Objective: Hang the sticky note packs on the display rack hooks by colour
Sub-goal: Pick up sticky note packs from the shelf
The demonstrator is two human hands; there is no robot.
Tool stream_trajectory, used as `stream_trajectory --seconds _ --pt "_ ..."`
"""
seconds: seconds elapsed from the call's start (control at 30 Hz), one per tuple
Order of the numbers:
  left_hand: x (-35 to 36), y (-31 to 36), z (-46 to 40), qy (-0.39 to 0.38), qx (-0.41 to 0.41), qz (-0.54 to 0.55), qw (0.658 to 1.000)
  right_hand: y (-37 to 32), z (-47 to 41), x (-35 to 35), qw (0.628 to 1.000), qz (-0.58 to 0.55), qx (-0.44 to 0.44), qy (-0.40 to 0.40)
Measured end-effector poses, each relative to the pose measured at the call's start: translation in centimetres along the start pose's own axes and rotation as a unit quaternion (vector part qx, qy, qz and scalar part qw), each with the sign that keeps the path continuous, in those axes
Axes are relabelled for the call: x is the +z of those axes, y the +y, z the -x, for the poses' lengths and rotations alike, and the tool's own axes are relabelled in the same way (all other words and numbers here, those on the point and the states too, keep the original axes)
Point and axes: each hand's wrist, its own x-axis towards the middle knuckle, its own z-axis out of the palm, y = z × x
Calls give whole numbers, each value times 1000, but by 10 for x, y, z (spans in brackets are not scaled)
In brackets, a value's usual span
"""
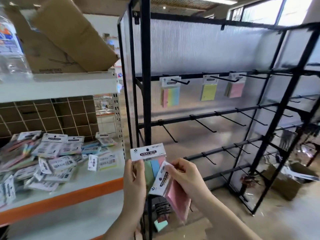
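My left hand (134, 181) grips a multicolour sticky note pack (149, 153), held upright with its white header on top. My right hand (186, 174) holds a pink sticky note pack (174, 193), tilted, just right of the first pack. Both packs are low in front of the black display rack (216, 116). On the rack's top hook row hang a multicolour pack (170, 91), a yellow pack (209, 89) and a pink pack (234, 87). The lower hooks (204, 124) are bare.
A pile of several more packs (52, 156) lies on the white shelf with an orange edge (78, 193) at the left. Cardboard boxes (65, 35) sit on the shelf above. A teal pack (161, 225) lies on the floor by the rack's foot. A box (285, 184) stands at the right.
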Motion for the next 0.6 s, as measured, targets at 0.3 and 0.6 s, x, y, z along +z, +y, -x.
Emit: stream_trajectory --seconds 0.3,0.6 --pt "65 19 18 -116 36 -13 992 6 7 -69 996 1 -49 72" --pt "139 38 -22 -185 65 41 980 -6 -39 -132 984 -1 -71 166"
